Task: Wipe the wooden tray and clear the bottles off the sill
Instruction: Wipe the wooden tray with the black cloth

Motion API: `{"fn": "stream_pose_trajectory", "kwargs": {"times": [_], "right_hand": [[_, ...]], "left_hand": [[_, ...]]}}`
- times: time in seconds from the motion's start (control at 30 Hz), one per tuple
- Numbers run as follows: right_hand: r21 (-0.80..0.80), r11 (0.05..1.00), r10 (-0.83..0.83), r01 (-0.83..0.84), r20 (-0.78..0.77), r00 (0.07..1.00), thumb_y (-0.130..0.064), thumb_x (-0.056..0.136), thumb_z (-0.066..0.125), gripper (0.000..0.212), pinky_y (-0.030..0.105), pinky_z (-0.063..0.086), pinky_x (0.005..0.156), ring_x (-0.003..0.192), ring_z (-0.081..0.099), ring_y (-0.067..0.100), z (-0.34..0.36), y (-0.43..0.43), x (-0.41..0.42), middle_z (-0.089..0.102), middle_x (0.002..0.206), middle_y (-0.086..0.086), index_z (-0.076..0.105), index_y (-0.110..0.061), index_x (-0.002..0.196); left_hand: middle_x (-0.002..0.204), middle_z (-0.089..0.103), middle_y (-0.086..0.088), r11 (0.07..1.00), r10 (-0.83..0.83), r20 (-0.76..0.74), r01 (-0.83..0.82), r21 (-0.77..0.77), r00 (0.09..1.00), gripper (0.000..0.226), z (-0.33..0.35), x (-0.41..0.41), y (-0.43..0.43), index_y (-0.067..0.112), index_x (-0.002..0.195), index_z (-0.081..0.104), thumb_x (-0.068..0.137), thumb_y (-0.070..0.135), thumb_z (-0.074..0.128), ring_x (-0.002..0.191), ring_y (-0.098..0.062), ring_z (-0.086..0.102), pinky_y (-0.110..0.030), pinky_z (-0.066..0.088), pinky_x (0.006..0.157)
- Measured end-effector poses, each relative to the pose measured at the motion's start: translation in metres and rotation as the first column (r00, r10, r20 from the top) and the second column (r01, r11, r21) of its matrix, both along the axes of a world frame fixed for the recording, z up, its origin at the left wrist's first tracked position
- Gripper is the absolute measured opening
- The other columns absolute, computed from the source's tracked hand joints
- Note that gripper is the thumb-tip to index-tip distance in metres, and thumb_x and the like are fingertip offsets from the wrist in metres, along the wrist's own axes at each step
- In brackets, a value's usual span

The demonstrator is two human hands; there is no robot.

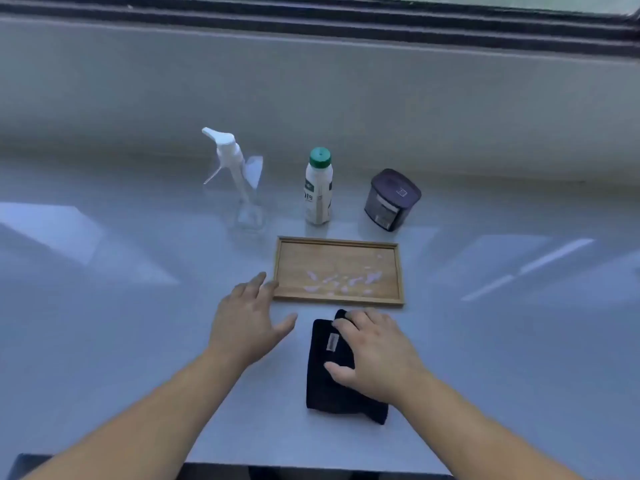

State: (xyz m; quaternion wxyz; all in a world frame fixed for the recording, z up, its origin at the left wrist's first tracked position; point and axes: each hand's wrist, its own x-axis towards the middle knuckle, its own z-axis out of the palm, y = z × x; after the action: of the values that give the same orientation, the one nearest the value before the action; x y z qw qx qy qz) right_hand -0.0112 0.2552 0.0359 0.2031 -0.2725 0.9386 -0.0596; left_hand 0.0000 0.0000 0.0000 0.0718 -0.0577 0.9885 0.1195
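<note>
A wooden tray [398, 271] lies in the middle of the pale sill, with pale droplets or flecks scattered on its floor. Behind it stand a clear spray bottle [239, 188] with a white trigger head and a white bottle [318, 192] with a green cap. A folded black cloth [325, 386] lies in front of the tray. My right hand [377, 355] rests flat on the cloth, fingers spread. My left hand [247, 320] is open, its fingertips touching the tray's left front corner.
A dark lidded container [391, 199] stands behind the tray's right end. The sill [104, 306] stretches wide to both sides, with a grey wall and a window frame [346, 19] behind. The sill's front edge runs just below my forearms.
</note>
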Motion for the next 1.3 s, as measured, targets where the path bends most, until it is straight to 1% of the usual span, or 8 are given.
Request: {"fn": "stream_pose_trajectory", "kwargs": {"times": [0.23, 0.4, 0.6, 0.7, 0.8, 0.97, 1.17, 1.3], "right_hand": [[0.098, 0.987, 0.123, -0.131, 0.079, 0.989, -0.074, 0.077, 0.052, 0.091, 0.056, 0.024, 0.122, 0.150, 0.028, 0.039, -0.040, 0.002, 0.038, 0.033, 0.165, 0.010, 0.040, -0.028, 0.154], [0.014, 0.998, 0.066, -0.066, -0.028, 0.997, -0.058, 0.073, 0.070, 0.070, 0.053, 0.051, 0.106, 0.132, 0.059, 0.034, -0.048, 0.002, 0.044, 0.062, 0.144, 0.007, 0.065, -0.022, 0.134], [-0.256, 0.962, -0.120, 0.092, -0.097, 0.988, -0.033, 0.085, 0.065, 0.039, 0.039, 0.053, 0.102, 0.125, 0.063, 0.021, -0.054, 0.009, 0.039, 0.071, 0.130, -0.001, 0.071, -0.015, 0.120], [-0.415, 0.807, -0.406, 0.420, 0.126, 0.905, -0.046, 0.093, 0.050, 0.024, 0.018, 0.051, 0.080, 0.102, 0.060, -0.001, -0.040, 0.010, 0.036, 0.069, 0.105, -0.019, 0.057, -0.042, 0.116], [-0.538, 0.494, -0.596, 0.683, 0.363, 0.716, -0.059, 0.091, 0.043, 0.016, 0.018, 0.045, 0.057, 0.078, 0.064, 0.001, -0.024, 0.015, 0.024, 0.069, 0.086, -0.018, 0.049, -0.054, 0.105], [-0.710, 0.245, -0.760, 0.660, 0.283, 0.586, -0.058, 0.094, 0.044, 0.015, 0.030, 0.045, 0.062, 0.080, 0.063, 0.000, 0.018, 0.022, -0.022, 0.067, 0.090, -0.025, 0.051, -0.046, 0.099], [-0.649, 0.505, -0.721, 0.569, 0.046, 0.692, -0.047, 0.100, 0.044, 0.013, 0.034, 0.041, 0.062, 0.084, 0.059, 0.007, 0.017, 0.017, -0.096, 0.063, 0.093, -0.018, 0.044, -0.042, 0.112], [-0.215, 0.770, -0.603, 0.601, 0.065, 0.795, -0.032, 0.106, 0.047, 0.041, 0.043, 0.047, 0.093, 0.131, 0.052, 0.033, -0.031, -0.010, -0.124, 0.056, 0.146, 0.014, 0.046, -0.017, 0.144]], "left_hand": [[0.167, 0.028, -0.005, 0.999, 0.052, 0.020, -0.052, -0.010, 0.998, 0.091, -0.032, -0.004, -0.007, 0.023, 0.157, 0.037, 0.084, 0.079, 0.033, 0.149, -0.031, 0.031, -0.052, 0.029, 0.119], [0.168, 0.026, -0.007, 0.998, 0.061, -0.049, -0.059, 0.032, 0.997, 0.089, -0.045, -0.007, -0.010, 0.021, 0.159, 0.032, 0.087, 0.074, 0.040, 0.149, -0.033, 0.031, -0.056, 0.028, 0.119], [0.167, 0.029, -0.004, 0.998, 0.057, -0.097, -0.054, 0.027, 0.994, 0.088, -0.059, -0.008, -0.006, 0.020, 0.160, 0.030, 0.090, 0.070, 0.041, 0.151, -0.033, 0.026, -0.057, 0.017, 0.123], [0.168, 0.026, -0.002, 0.998, 0.062, -0.126, -0.058, 0.031, 0.990, 0.089, -0.064, -0.006, -0.004, 0.018, 0.162, 0.027, 0.089, 0.069, 0.042, 0.153, -0.031, 0.023, -0.056, 0.013, 0.125], [0.167, 0.029, -0.002, 0.999, 0.019, -0.170, -0.013, 0.031, 0.985, 0.088, -0.066, -0.007, -0.005, 0.014, 0.161, 0.030, 0.090, 0.065, 0.043, 0.153, -0.027, 0.027, -0.056, 0.015, 0.124], [0.165, 0.035, 0.000, 1.000, 0.010, -0.158, -0.007, 0.022, 0.987, 0.088, -0.066, -0.011, -0.008, 0.014, 0.160, 0.031, 0.090, 0.065, 0.041, 0.153, -0.022, 0.026, -0.055, 0.016, 0.124], [0.166, 0.032, 0.002, 1.000, -0.001, -0.186, 0.007, 0.030, 0.983, 0.092, -0.073, -0.011, -0.011, 0.014, 0.161, 0.030, 0.087, 0.066, 0.049, 0.154, -0.021, 0.025, -0.057, 0.018, 0.123], [0.165, 0.034, 0.004, 1.000, -0.014, -0.163, 0.018, 0.022, 0.987, 0.095, -0.074, -0.012, -0.011, 0.014, 0.161, 0.028, 0.086, 0.067, 0.049, 0.155, -0.021, 0.022, -0.057, 0.016, 0.124]]}}
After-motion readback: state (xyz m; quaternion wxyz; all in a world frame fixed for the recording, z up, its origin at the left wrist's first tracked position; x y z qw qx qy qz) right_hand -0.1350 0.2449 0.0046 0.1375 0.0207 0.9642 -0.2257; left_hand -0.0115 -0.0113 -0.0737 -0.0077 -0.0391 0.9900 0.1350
